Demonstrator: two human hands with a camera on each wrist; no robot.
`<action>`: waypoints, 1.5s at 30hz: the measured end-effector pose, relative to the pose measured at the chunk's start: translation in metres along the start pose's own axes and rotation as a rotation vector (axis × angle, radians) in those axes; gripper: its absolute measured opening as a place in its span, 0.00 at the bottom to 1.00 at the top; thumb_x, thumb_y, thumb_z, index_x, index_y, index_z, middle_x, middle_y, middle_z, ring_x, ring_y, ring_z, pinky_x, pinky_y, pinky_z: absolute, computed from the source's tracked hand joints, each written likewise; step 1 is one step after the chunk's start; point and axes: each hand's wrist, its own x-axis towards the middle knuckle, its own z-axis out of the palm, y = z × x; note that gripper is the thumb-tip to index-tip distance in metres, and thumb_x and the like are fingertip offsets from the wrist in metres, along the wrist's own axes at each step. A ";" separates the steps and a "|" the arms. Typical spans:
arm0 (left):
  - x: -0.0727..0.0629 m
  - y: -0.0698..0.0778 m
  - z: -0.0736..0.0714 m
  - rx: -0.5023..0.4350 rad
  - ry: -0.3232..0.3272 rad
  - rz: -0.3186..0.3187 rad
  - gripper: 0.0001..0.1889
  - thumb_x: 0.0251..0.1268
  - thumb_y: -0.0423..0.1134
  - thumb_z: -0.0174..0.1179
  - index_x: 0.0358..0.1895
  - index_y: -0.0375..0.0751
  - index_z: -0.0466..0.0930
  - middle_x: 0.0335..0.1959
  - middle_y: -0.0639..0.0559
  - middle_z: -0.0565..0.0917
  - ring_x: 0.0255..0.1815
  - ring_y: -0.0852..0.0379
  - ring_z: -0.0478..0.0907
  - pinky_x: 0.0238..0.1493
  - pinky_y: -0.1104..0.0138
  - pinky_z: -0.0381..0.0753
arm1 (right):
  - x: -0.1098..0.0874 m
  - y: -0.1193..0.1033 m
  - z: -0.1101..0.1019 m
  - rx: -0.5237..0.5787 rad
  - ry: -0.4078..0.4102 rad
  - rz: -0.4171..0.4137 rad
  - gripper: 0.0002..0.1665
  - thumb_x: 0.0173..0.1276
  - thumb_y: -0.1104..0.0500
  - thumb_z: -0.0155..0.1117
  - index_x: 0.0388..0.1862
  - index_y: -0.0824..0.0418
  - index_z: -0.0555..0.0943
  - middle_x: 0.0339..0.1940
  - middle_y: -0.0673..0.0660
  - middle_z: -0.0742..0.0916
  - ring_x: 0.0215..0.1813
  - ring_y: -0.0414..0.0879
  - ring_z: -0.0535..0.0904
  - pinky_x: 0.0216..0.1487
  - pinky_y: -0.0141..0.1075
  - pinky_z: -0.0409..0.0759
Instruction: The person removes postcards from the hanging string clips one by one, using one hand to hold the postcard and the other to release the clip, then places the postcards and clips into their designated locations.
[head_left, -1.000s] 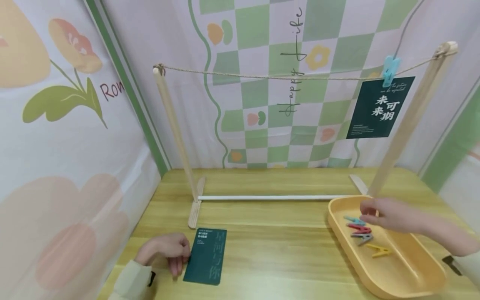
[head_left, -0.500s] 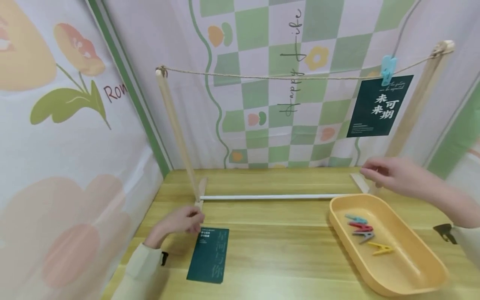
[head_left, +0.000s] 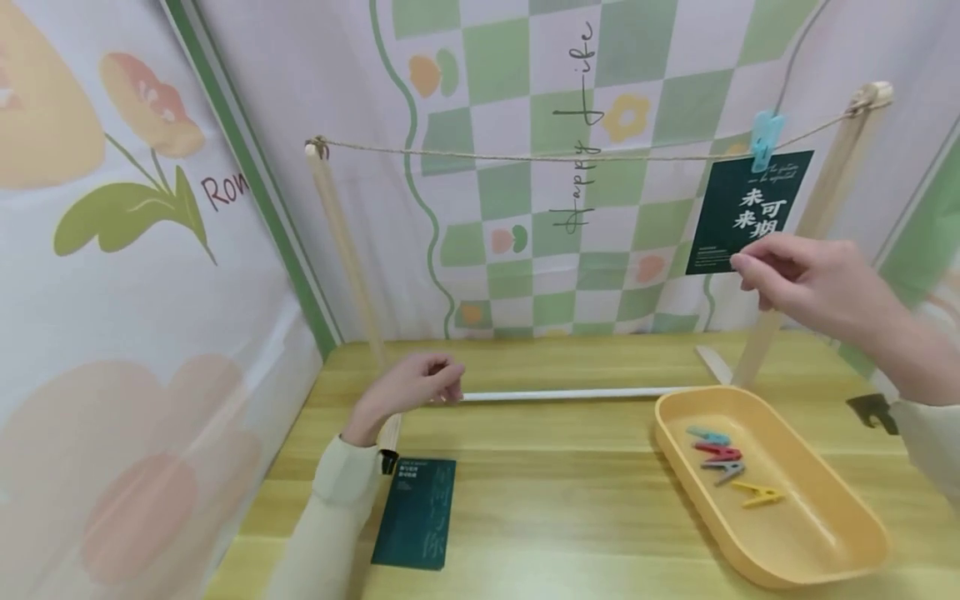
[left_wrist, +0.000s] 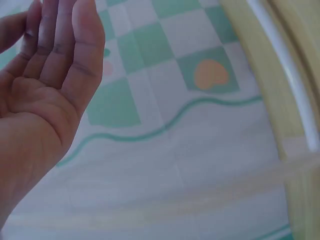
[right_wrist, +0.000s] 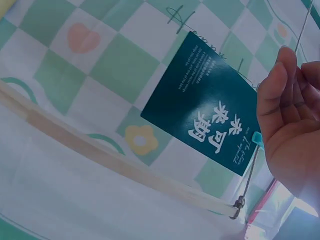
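Note:
A dark green card (head_left: 723,217) with white characters hangs from the twine (head_left: 525,157), clipped by a light blue clothespin (head_left: 765,137). My right hand (head_left: 832,287) is raised in front of the card's lower right corner in the head view, fingers loosely bent and holding nothing. In the right wrist view its fingers overlap the clothespin (right_wrist: 257,138), mostly hiding it. My left hand (head_left: 408,385) hovers near the left post, fingers relaxed and nothing in them; the left wrist view shows its bare palm. Below it, another dark green card (head_left: 415,517) lies on the table.
The twine is tied between a left wooden post (head_left: 341,242) and a right one (head_left: 832,183), joined below by a white rod (head_left: 570,393). A yellow tray (head_left: 832,558) at right holds several clothespins (head_left: 718,452). Patterned cloth (head_left: 495,108) hangs behind.
My right hand has risen from the tray to the hanging card with nothing visible in it. My left hand has lifted from beside the table card, moving up and right.

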 end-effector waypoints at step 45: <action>0.116 0.142 0.056 -0.198 0.197 0.126 0.14 0.75 0.48 0.53 0.34 0.43 0.80 0.31 0.51 0.87 0.31 0.55 0.87 0.27 0.65 0.83 | 0.103 -0.010 -0.053 0.171 0.274 0.293 0.09 0.73 0.52 0.57 0.49 0.42 0.80 0.33 0.29 0.77 0.21 0.24 0.72 0.31 0.11 0.68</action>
